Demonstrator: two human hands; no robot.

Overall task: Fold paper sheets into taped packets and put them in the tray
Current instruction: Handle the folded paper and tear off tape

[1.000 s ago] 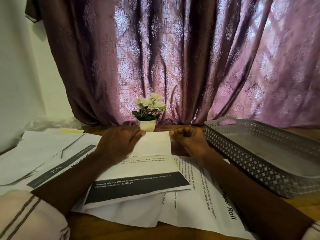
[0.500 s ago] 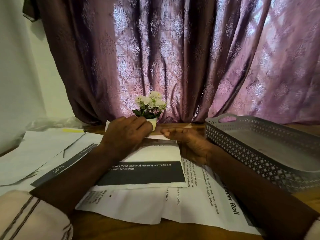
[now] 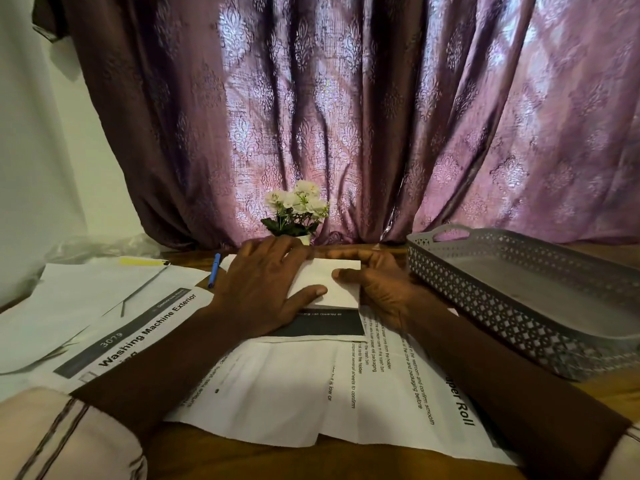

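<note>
white folded sheet [image 3: 341, 296] half hidden under the left hand [image 3: 263, 289], fingers flat, released; right hand [image 3: 381, 292] presses its right edge, fingers straight. grey tray [image 3: 502, 317] cut off right.

Matt white paper makes up the folded sheet [image 3: 341, 284] at centre and the creased printed sheets [image 3: 294, 386] below it. At right, a grey plastic tray [image 3: 485, 306] with a dull, perforated lattice wall. Behind, a mauve woven cloth curtain [image 3: 346, 116] with a shiny pattern. Smooth brown wood table [image 3: 242, 459] along the bottom. Crinkled clear plastic film [image 3: 97, 245] at left.
</note>
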